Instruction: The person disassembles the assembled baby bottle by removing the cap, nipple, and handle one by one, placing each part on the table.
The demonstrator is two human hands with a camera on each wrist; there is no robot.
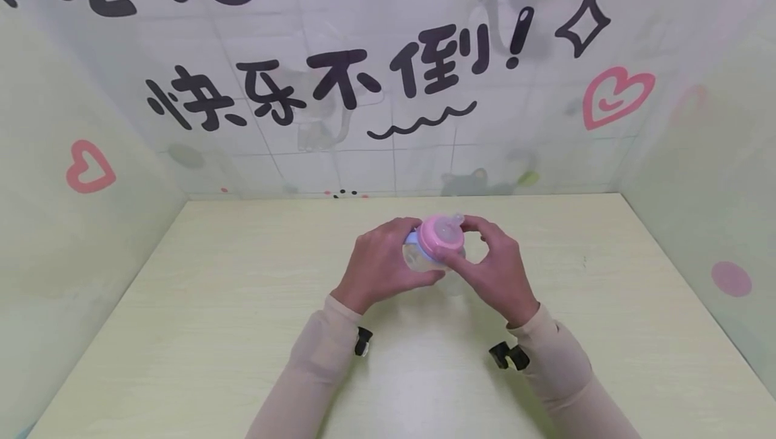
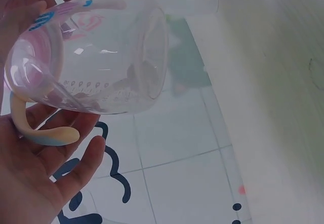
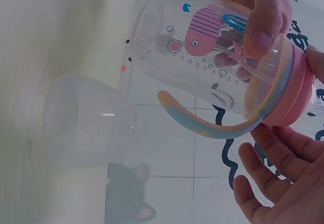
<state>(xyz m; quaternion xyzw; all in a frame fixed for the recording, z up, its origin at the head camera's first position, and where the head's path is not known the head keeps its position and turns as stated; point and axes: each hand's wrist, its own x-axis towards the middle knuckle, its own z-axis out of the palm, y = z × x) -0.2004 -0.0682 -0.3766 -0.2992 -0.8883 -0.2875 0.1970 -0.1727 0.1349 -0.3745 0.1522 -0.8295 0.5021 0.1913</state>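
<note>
A clear baby bottle [image 1: 417,259] with printed sea animals is held up over the table, tilted. My left hand [image 1: 384,257] grips its body, thumb against the printed side in the right wrist view. My right hand [image 1: 500,271] holds the pink collar [image 1: 428,240] between thumb and fingers. A clear teat [image 1: 455,221] sticks up from that collar. Below it runs a pastel ring with a curved handle [image 3: 202,125]. Inside the bottle a straw [image 2: 71,95] shows. Just beyond the bottle, a translucent dome-shaped cap [image 3: 88,125] stands on the table.
The pale wooden table [image 1: 242,291] meets a printed back wall [image 1: 339,170] with black lettering. Side walls [image 1: 697,190] close it in left and right. A black clip [image 1: 509,356] sits at the right sleeve, another black clip [image 1: 362,341] at the left.
</note>
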